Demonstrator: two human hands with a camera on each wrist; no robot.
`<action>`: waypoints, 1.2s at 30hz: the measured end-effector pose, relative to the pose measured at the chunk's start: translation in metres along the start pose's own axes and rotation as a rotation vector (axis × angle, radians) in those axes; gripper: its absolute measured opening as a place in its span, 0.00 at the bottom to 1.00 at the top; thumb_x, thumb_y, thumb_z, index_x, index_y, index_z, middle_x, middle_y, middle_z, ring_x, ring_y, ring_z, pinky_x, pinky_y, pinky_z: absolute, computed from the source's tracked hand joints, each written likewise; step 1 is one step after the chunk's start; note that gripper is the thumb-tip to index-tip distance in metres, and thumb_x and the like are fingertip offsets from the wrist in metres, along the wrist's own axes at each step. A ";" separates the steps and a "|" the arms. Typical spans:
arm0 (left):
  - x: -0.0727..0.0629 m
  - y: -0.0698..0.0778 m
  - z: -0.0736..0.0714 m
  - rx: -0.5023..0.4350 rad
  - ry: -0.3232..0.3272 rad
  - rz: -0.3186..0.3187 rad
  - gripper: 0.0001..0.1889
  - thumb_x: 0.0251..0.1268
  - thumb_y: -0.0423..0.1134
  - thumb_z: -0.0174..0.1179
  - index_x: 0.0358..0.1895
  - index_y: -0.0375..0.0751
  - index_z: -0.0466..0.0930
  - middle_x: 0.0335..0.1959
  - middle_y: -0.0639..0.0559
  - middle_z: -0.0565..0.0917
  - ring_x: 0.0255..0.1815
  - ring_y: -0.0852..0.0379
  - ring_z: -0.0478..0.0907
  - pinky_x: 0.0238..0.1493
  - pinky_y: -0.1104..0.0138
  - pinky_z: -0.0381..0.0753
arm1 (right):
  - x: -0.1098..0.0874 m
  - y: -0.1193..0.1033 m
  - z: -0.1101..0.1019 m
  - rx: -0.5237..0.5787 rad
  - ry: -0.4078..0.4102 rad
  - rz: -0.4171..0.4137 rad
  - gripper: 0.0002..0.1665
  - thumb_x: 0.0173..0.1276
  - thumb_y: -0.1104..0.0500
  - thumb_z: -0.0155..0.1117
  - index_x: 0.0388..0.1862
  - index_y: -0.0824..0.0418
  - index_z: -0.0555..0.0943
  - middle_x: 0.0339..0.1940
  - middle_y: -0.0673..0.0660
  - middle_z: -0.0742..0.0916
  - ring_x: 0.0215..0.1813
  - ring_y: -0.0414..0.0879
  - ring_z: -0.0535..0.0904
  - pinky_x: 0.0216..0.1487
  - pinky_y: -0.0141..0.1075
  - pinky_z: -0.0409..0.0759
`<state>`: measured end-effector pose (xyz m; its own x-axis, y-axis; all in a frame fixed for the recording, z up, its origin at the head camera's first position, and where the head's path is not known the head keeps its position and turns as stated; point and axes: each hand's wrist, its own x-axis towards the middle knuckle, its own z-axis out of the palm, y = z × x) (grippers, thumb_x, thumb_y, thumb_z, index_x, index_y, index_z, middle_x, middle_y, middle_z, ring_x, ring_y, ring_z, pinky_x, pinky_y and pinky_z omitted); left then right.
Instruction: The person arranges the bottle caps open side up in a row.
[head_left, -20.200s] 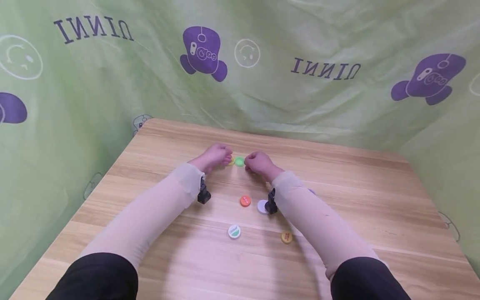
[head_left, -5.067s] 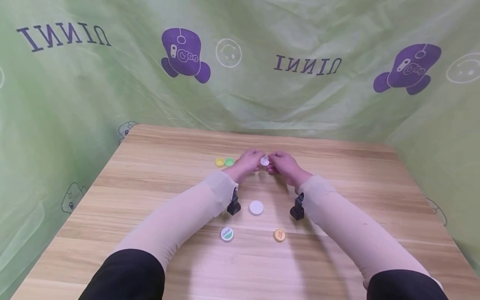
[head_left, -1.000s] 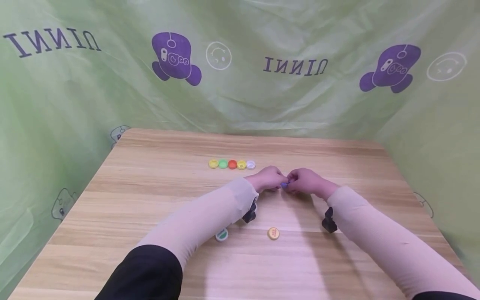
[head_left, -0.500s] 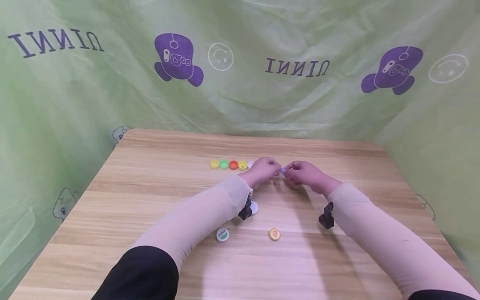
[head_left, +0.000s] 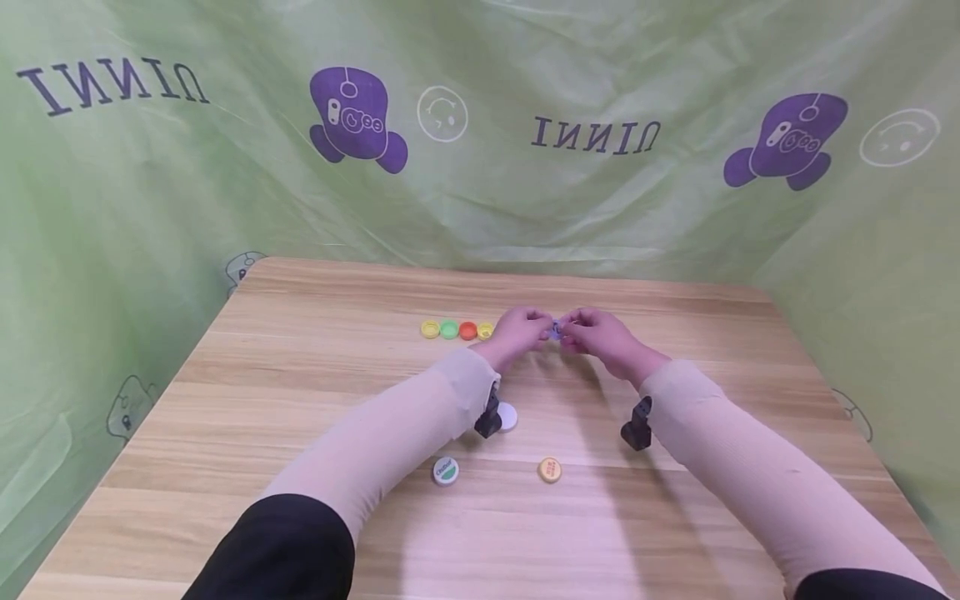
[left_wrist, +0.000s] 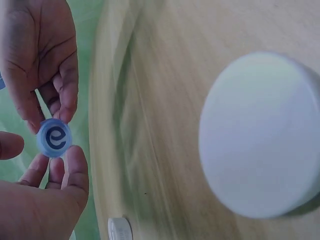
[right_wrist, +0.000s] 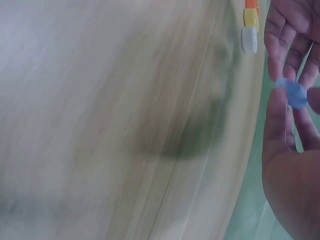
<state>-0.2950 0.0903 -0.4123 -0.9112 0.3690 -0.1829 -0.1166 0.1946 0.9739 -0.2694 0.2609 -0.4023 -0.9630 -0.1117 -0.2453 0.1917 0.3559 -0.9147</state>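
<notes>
Both hands hold one small blue bottle cap (head_left: 556,330) near the far side of the table. My left hand (head_left: 517,333) pinches its left edge, and the fingers of my right hand (head_left: 603,340) pinch the right. In the left wrist view the blue cap (left_wrist: 54,138) turns a face with a dark curled mark toward the camera. To the left lies a touching row: a yellow cap (head_left: 430,329), a green cap (head_left: 449,330), a red cap (head_left: 468,331) and another yellow cap (head_left: 485,331). The row's white cap (right_wrist: 249,40) is hidden in the head view.
A larger white lid (head_left: 507,417) lies by the left wrist's black camera (head_left: 489,417). Closer to the person are a white-and-green cap (head_left: 446,471) and an orange-yellow cap (head_left: 550,470). A green printed curtain (head_left: 585,208) hangs behind the wooden table (head_left: 300,350).
Over the last second both hands carried the blue cap away from the person and slightly left, level with the row. Since the oldest frame, the row has gained red, yellow and white caps.
</notes>
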 end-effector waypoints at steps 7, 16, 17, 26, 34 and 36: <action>0.000 0.004 -0.005 0.047 0.038 0.021 0.18 0.79 0.37 0.54 0.62 0.29 0.78 0.55 0.38 0.83 0.57 0.42 0.81 0.60 0.56 0.81 | 0.008 -0.006 0.008 0.056 0.115 0.001 0.17 0.81 0.66 0.54 0.61 0.75 0.71 0.51 0.65 0.82 0.40 0.40 0.82 0.57 0.40 0.85; 0.004 0.003 -0.013 0.024 0.066 0.006 0.20 0.81 0.38 0.52 0.65 0.28 0.75 0.54 0.38 0.83 0.57 0.39 0.80 0.59 0.56 0.81 | 0.019 -0.010 0.018 0.084 0.120 0.057 0.22 0.82 0.66 0.50 0.68 0.78 0.69 0.62 0.71 0.79 0.51 0.51 0.82 0.61 0.40 0.82; 0.005 0.003 -0.014 0.018 0.072 0.003 0.20 0.81 0.38 0.52 0.65 0.28 0.75 0.55 0.38 0.83 0.57 0.40 0.80 0.59 0.56 0.80 | 0.020 -0.011 0.019 0.088 0.120 0.067 0.22 0.82 0.66 0.50 0.69 0.78 0.69 0.62 0.71 0.78 0.51 0.51 0.81 0.62 0.40 0.82; 0.008 0.001 -0.019 0.045 0.089 0.016 0.20 0.81 0.39 0.50 0.65 0.29 0.74 0.57 0.36 0.81 0.57 0.41 0.78 0.59 0.57 0.79 | 0.026 -0.015 0.026 0.104 0.109 0.108 0.23 0.83 0.64 0.47 0.70 0.76 0.69 0.61 0.69 0.78 0.47 0.46 0.81 0.60 0.38 0.82; 0.008 0.001 -0.019 0.100 0.069 0.014 0.18 0.79 0.39 0.49 0.63 0.31 0.73 0.57 0.38 0.80 0.55 0.45 0.77 0.58 0.58 0.78 | 0.035 -0.006 0.031 0.124 0.088 0.106 0.22 0.82 0.64 0.48 0.67 0.78 0.68 0.51 0.64 0.79 0.40 0.43 0.79 0.54 0.35 0.84; 0.008 0.002 -0.019 0.126 0.066 0.011 0.18 0.79 0.40 0.49 0.62 0.32 0.74 0.55 0.38 0.80 0.51 0.48 0.76 0.51 0.61 0.78 | 0.037 -0.003 0.032 0.122 0.075 0.114 0.23 0.83 0.63 0.48 0.68 0.79 0.67 0.48 0.63 0.80 0.39 0.42 0.79 0.50 0.32 0.85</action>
<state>-0.3097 0.0762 -0.4097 -0.9367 0.3117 -0.1591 -0.0598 0.3053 0.9504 -0.2998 0.2265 -0.4191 -0.9442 -0.0063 -0.3294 0.3177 0.2468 -0.9155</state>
